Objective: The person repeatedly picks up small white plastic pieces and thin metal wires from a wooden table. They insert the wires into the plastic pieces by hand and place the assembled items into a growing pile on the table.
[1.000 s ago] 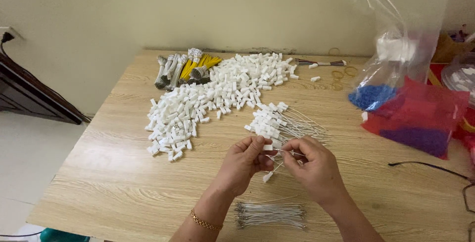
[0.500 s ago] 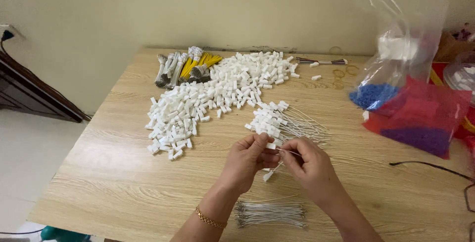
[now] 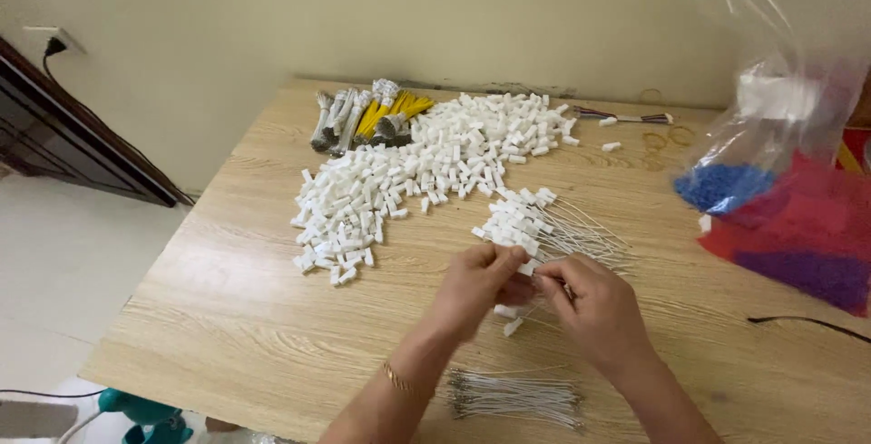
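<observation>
My left hand (image 3: 476,288) pinches a small white plastic connector (image 3: 526,268) above the wooden table (image 3: 245,317). My right hand (image 3: 594,303) holds thin white wires against that connector. Two more white connectors (image 3: 510,319) hang or lie just below my hands. Right behind my fingers lies a small bunch of wired white connectors (image 3: 535,224) with their leads trailing right. A large heap of loose white connectors (image 3: 408,172) spreads across the table's middle and back. A bundle of thin white wires (image 3: 515,397) lies near the front edge between my forearms.
Bundles of grey and yellow wires (image 3: 367,117) lie at the back. Clear plastic bags (image 3: 780,190) with blue, red and purple parts stand at the right, rubber bands (image 3: 667,138) beside them. A black cable (image 3: 807,324) crosses the right edge. A dark cabinet (image 3: 63,140) stands left.
My hands have stayed together at the same spot, with only small finger movements on the connector and wires. Nothing else on the table has moved.
</observation>
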